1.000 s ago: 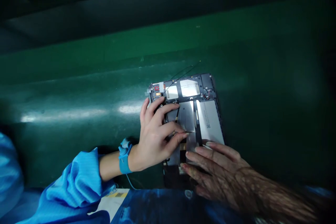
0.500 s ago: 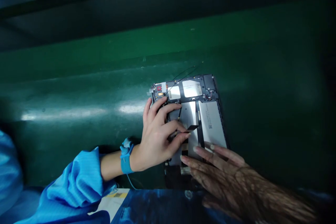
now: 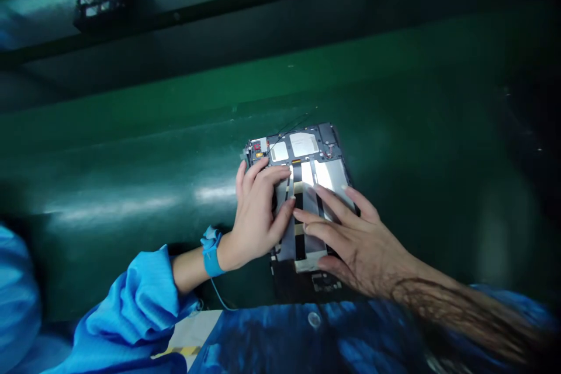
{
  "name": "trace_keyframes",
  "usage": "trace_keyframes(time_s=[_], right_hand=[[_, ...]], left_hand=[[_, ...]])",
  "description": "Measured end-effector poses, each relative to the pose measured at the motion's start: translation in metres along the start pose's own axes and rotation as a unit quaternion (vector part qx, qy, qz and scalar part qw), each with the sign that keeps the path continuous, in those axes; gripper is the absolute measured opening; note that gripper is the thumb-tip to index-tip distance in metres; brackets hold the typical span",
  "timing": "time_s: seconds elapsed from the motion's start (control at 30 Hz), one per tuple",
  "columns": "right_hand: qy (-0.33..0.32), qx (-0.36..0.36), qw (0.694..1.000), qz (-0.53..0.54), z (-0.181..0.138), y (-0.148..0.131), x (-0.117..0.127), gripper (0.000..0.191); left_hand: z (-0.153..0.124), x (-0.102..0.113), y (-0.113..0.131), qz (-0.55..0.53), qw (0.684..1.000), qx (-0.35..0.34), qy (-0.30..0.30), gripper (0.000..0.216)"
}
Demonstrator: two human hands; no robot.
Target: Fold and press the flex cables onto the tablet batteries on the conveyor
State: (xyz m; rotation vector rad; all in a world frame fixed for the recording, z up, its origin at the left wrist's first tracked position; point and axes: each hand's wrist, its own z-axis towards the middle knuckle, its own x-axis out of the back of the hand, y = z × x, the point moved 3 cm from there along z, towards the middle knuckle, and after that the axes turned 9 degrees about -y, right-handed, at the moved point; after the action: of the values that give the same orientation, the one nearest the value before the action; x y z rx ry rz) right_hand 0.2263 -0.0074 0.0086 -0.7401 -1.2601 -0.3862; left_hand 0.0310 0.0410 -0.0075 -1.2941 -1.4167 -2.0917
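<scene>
The left hand (image 3: pixel 262 213) lies palm down with its fingers loosely spread over the left side of an opened tablet (image 3: pixel 308 172), its thumb tip at the edge of a black ribbon cable (image 3: pixel 299 243); it seems to grip nothing. The right hand (image 3: pixel 359 239) reaches in from the other side, fingers apart and slightly bent, one fingertip at the same cable and close to the left thumb, again with no visible hold. The step in hand looks like settling and pressing this cable flat along the middle of the tablet; the next move calls for light, even pressure along the strip, and care at the orange connector (image 3: pixel 297 161) at its far end, whose seating cannot be told. Tan tape (image 3: pixel 298 187) crosses the cable, and thin black wires (image 3: pixel 299 122) trail past the tablet's far edge. The left wrist wears a blue strap (image 3: pixel 213 252). The tablet lies on the green worktop (image 3: pixel 131 172), close to the person's body.
</scene>
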Motion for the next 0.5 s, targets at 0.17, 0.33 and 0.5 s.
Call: trace_keyframes(time_s=[0.17,0.33,0.5], right_hand=[[0.045,-0.07,0.996,0.015,-0.013,0.01,0.002,0.036],[0.061,-0.212,0.974,0.052,-0.036,0.005,-0.007,0.03],[0.096,-0.193,0.97,0.111,-0.035,-0.014,-0.014,0.022]], left_hand=[[0.0,0.003,0.0,0.015,0.999,-0.022,0.028,0.035],[-0.003,0.009,0.013,0.075,0.995,-0.057,0.032,0.011],[-0.006,0.007,0.033,0.05,0.994,-0.096,0.001,0.015]])
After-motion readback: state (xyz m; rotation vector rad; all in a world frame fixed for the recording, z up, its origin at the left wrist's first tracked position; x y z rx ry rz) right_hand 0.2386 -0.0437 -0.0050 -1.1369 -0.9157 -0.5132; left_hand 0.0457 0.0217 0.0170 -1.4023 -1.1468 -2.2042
